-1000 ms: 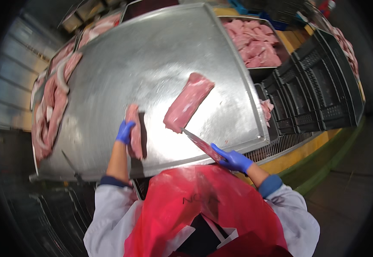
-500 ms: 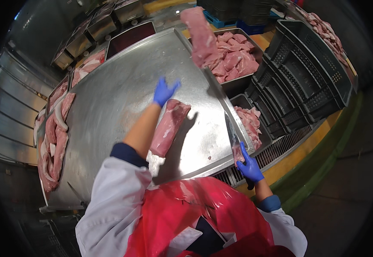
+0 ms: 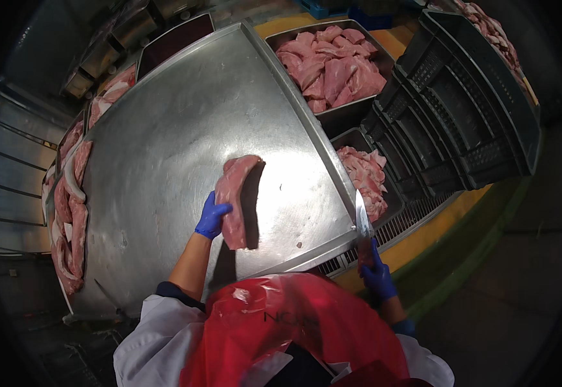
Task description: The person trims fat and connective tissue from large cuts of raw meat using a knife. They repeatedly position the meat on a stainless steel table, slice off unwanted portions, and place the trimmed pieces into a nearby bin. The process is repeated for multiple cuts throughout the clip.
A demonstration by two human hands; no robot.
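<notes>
My left hand (image 3: 212,214), in a blue glove, grips a long pink piece of meat (image 3: 232,187) over the steel worktop (image 3: 145,161), with a dark shadow along the meat's right side. My right hand (image 3: 376,274), also gloved, is closed on the handle of a knife (image 3: 362,222), blade pointing away from me at the worktop's right edge. Just beyond that edge, a dark bin (image 3: 361,174) holds thin meat scraps. Farther back, a steel tub (image 3: 326,71) is heaped with meat pieces.
Long meat strips with white fat (image 3: 74,213) line the worktop's left edge, with trays (image 3: 103,97) behind. A dark-red container (image 3: 171,45) sits at the back. Black crates (image 3: 461,109) lean along the right, beside a metal grate (image 3: 397,229) and yellow ledge (image 3: 435,219).
The meat seen in mid-air over the steel tub half a second ago is no longer airborne. My left hand, then open and raised, has come down and taken hold of the piece on the worktop.
</notes>
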